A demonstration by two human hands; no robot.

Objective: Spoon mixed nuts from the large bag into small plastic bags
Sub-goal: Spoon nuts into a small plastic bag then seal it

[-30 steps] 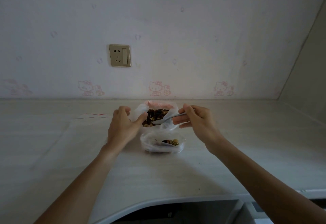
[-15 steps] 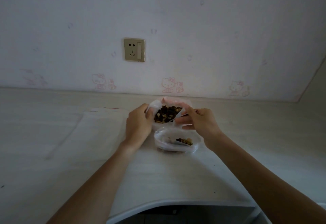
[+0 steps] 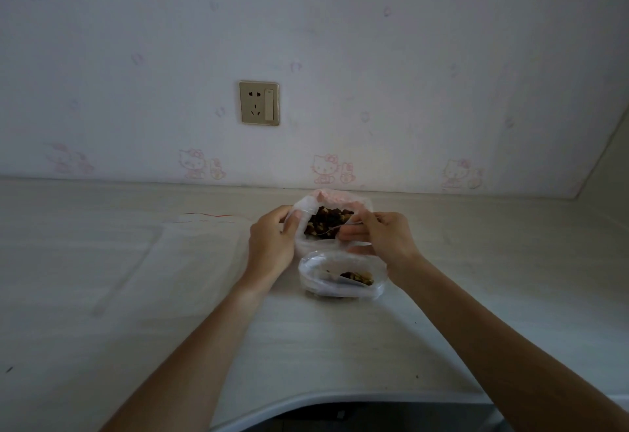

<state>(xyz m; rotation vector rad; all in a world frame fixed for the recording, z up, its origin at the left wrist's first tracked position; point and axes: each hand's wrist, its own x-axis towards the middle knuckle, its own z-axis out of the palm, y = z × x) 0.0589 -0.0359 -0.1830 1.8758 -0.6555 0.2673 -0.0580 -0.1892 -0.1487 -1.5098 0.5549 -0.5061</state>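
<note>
The large bag (image 3: 332,219) of mixed nuts (image 3: 326,222) stands open on the table (image 3: 340,336), close to the wall, its rim rolled down and a pink patch at its far edge. A thin metal spoon (image 3: 335,227) reaches into its mouth from the right, its bowl down among the nuts. The right hand (image 3: 381,237) pinches the spoon's handle between thumb and fingertips, the grip tight and narrow. The left hand (image 3: 272,241) holds the left rim of the large bag, fingers curled over the plastic, thumb against its edge. Just in front of the large bag, touching or nearly touching it, sits a small plastic bag (image 3: 342,278), open, with a few nuts lying at its right side. Flat clear plastic with a red line (image 3: 207,217), possibly more bags, lies to the left on the table. Behind, a wall socket (image 3: 259,103) sits in the cartoon-cat wallpaper (image 3: 326,168).
</note>
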